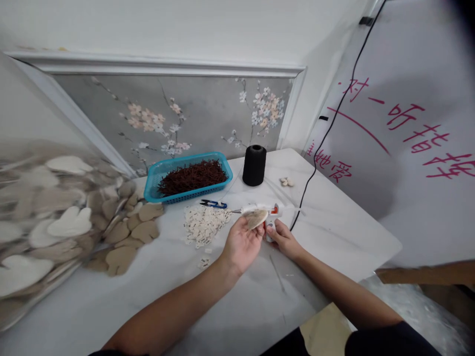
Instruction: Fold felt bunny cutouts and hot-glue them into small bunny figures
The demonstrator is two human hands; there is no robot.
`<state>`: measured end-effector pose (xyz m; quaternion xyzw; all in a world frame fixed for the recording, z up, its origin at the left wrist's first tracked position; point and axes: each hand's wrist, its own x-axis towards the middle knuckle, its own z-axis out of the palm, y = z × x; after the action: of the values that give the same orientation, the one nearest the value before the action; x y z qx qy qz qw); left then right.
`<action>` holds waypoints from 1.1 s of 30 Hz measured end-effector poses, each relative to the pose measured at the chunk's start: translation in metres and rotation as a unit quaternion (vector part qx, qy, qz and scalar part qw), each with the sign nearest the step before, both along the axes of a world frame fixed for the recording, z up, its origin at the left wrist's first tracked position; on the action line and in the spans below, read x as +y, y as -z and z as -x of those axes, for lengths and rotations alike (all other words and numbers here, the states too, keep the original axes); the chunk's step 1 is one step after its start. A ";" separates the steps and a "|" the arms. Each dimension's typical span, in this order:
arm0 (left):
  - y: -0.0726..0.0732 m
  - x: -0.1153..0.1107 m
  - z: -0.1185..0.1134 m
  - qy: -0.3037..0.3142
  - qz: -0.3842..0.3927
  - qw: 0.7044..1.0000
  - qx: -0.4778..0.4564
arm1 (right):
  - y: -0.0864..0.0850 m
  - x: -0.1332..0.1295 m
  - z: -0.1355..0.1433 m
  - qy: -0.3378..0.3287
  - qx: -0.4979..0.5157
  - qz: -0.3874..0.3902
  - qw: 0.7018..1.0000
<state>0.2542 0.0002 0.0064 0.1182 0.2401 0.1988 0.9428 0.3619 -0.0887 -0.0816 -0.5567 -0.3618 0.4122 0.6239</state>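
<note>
At far left, a clear plastic bag [44, 302] holds many beige and white lobed cutouts, blurred toward the edge. Beige cutouts [144, 231] lie piled at its right on the white table [341, 237]. Farther back, a blue basket [151, 187] holds a heap of dark red-brown strands [193, 177]. Just nearer lie blue-handled snips [214, 203] and a pile of small cream pieces [204, 223].

Right of that pile, the left hand [243, 242], palm up, has its fingers closed on a beige piece [257, 219], held before the white glue gun [272, 230]. The right hand's [284, 238] fingers wrap the gun's handle. Beyond stands a black thread cone [254, 165]; to its right are small pale pieces [286, 182].

At far right, past a black cable [319, 154], a white panel [415, 207] carries red handwritten Chinese characters, including 对, 听 and 爱; others are harder to read.
</note>
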 end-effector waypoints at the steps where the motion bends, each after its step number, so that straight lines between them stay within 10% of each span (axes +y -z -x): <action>1: 0.000 0.000 0.000 0.002 -0.001 1.000 0.002 | 0.001 0.000 0.000 -0.001 0.002 -0.004 1.000; 15: 0.000 -0.010 0.010 -0.033 -0.011 0.998 0.054 | -0.001 -0.001 -0.001 -0.008 -0.068 0.023 0.997; 19: 0.009 -0.012 0.038 0.022 -0.121 0.989 0.077 | -0.003 -0.001 -0.002 0.054 -0.028 0.039 0.997; 22: 0.022 0.004 0.066 0.122 -0.372 0.908 0.153 | -0.006 -0.002 -0.005 0.092 -0.018 0.033 0.995; 27: 0.046 0.036 0.091 0.242 -0.676 0.639 0.278 | -0.010 -0.003 -0.009 0.114 -0.034 0.045 0.992; 33: 0.043 0.053 0.097 0.249 -0.696 0.604 0.298 | -0.010 -0.004 -0.011 0.098 -0.045 0.078 0.991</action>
<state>0.1571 0.0536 -0.0361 0.8466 0.2586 0.0175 0.4649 0.3726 -0.0928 -0.0717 -0.6549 -0.2998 0.3502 0.5989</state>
